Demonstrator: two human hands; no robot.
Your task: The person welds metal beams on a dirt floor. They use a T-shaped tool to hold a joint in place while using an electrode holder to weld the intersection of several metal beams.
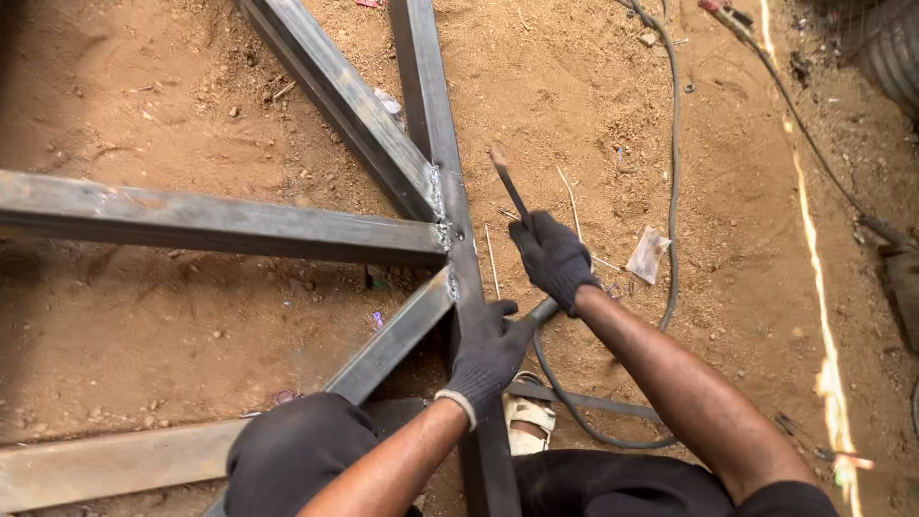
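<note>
My right hand [553, 258], in a black knit glove, is closed around a slim dark metal tool [505, 182] whose tip points up and away over the sand. The tool's grey handle end [542, 309] sticks out below the fist. My left hand [486, 352], also in a black glove, lies flat on the upright steel tube [467, 258] just below the welded joint [442, 230], its thumb near the handle end. At that joint several rectangular steel tubes [220, 222] meet.
A dark cable [672, 191] loops over the sandy ground right of the frame and curls back toward my sandalled foot [528, 421]. A scrap of paper [648, 254] lies on the sand. A rusty flat bar [105, 464] sits at lower left.
</note>
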